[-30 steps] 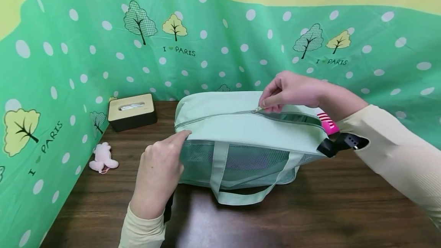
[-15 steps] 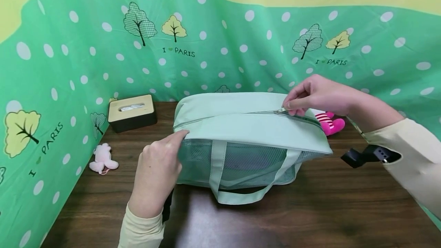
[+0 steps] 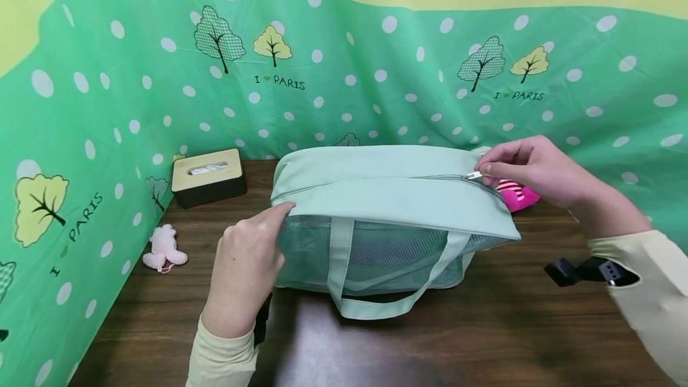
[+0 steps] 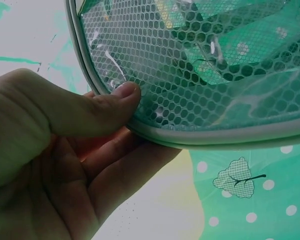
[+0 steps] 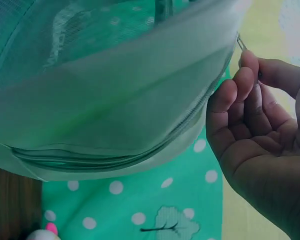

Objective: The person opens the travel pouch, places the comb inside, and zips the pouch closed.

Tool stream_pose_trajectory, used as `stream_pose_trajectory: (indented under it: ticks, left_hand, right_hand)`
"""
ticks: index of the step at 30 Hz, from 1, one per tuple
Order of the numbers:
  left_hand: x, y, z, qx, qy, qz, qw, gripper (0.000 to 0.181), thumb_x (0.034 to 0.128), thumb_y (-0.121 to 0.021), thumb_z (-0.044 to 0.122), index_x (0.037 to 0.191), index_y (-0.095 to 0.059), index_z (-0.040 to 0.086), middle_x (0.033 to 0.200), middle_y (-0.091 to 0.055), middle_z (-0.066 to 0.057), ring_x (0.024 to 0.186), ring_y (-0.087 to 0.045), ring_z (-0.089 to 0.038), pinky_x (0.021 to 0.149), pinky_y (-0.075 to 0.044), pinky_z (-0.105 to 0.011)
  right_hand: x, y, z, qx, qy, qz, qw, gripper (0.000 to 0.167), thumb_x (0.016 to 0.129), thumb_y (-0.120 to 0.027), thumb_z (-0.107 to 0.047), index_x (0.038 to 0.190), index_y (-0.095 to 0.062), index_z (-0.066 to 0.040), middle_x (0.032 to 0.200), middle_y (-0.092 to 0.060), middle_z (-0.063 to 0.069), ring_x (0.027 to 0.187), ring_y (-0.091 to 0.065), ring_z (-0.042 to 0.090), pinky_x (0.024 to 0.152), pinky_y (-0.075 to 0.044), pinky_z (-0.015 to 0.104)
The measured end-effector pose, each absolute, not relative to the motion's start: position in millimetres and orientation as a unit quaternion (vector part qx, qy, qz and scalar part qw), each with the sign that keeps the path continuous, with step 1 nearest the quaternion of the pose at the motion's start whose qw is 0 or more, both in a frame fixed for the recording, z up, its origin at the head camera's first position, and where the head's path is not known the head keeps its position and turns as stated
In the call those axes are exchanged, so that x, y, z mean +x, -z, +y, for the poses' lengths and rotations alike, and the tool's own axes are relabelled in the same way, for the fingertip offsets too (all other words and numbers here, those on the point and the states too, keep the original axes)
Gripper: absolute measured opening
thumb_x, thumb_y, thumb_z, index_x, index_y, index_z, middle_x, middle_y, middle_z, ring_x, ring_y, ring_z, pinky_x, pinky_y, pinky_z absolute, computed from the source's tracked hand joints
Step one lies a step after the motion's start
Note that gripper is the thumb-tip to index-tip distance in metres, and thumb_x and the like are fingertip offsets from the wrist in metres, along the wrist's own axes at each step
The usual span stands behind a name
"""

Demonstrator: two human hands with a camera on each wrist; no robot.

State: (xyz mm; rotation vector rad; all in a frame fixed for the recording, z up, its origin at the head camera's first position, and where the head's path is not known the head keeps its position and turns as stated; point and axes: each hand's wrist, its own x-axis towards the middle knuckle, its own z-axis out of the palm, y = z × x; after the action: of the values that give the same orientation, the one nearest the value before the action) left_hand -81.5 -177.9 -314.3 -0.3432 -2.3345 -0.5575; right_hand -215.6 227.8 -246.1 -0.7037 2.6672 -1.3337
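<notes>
A pale green bag point(image 3: 387, 196) with clear mesh sides stands on the brown wooden table point(image 3: 344, 351). Its front strap handle point(image 3: 376, 310) hangs down. At the bag's upper left corner, my left hand point(image 3: 242, 270) pinches the piped edge; in the left wrist view the thumb point(image 4: 127, 92) lies on the mesh side and fingers reach behind the rim. My right hand point(image 3: 548, 175) pinches the metal zipper pull point(image 3: 473, 176) near the top's right end. Left of the pull the zipper is closed; a short stretch to its right is parted.
Behind the bag's right end lies a bright pink plush toy point(image 3: 517, 197), partly hidden. A tissue box point(image 3: 208, 178) with a wooden lid stands at the back left. A pale pink plush toy point(image 3: 163, 248) lies in front of it. A green printed cloth point(image 3: 344, 94) walls the back and left.
My right hand has drawn the zipper pull rightward from the middle of the bag's top to near its right end, closing most of the opening. My left hand has stayed at the corner.
</notes>
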Motion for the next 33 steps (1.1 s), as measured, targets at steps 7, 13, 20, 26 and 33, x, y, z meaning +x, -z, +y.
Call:
stream_pose_trajectory:
  ticks: [7, 13, 20, 26, 33]
  left_hand:
    - [-83, 314, -177, -0.126, 0.219, -0.904, 0.344, 0.054, 0.0727, -0.052, -0.029, 0.113, -0.075, -0.001, 0.098, -0.078, -0.017, 0.070, -0.074, -0.037, 0.056, -0.058, -0.049]
    - [-85, 315, -176, -0.126, 0.215, -0.905, 0.346, 0.055, 0.0721, -0.052, -0.029, 0.114, -0.075, -0.001, 0.099, -0.078, -0.016, 0.068, -0.073, -0.035, 0.055, -0.057, -0.049]
    - [-86, 314, -178, -0.127, 0.201, -0.902, 0.361, 0.058, 0.0693, -0.051, -0.029, 0.114, -0.075, 0.000, 0.096, -0.078, -0.015, 0.055, -0.066, -0.032, 0.046, -0.052, -0.047]
    - [-86, 313, -179, -0.118, 0.195, -0.906, 0.358, 0.058, 0.0692, -0.051, -0.028, 0.114, -0.075, 0.001, 0.098, -0.078, -0.013, 0.058, -0.068, -0.035, 0.051, -0.054, -0.050]
    - [-88, 314, -176, -0.120, 0.193, -0.907, 0.355, 0.059, 0.0684, -0.053, -0.028, 0.115, -0.075, 0.001, 0.100, -0.078, -0.013, 0.065, -0.071, -0.036, 0.056, -0.056, -0.051]
  right_hand:
    - [-213, 274, 240, -0.235, 0.594, 0.769, 0.010, 0.034, 0.098, -0.055, 0.013, 0.101, -0.079, -0.010, 0.089, -0.076, -0.001, 0.077, -0.071, 0.009, 0.072, -0.058, 0.017]
    - [-210, 293, 251, -0.258, 0.693, 0.673, -0.002, 0.036, 0.098, -0.046, 0.019, 0.101, -0.076, -0.001, 0.094, -0.075, 0.004, 0.077, -0.072, 0.010, 0.077, -0.058, 0.017]
    - [-210, 316, 261, -0.258, 0.751, 0.607, -0.021, 0.038, 0.099, -0.039, 0.021, 0.102, -0.074, 0.006, 0.095, -0.073, 0.010, 0.079, -0.071, 0.014, 0.077, -0.058, 0.020]
    - [-211, 335, 260, -0.262, 0.784, 0.560, -0.056, 0.036, 0.098, -0.037, 0.022, 0.102, -0.071, 0.012, 0.093, -0.072, 0.014, 0.077, -0.068, 0.018, 0.072, -0.059, 0.023]
    - [-204, 355, 272, -0.278, 0.792, 0.542, -0.051, 0.031, 0.099, -0.043, 0.020, 0.111, -0.070, 0.013, 0.100, -0.072, 0.014, 0.083, -0.069, 0.019, 0.078, -0.060, 0.023]
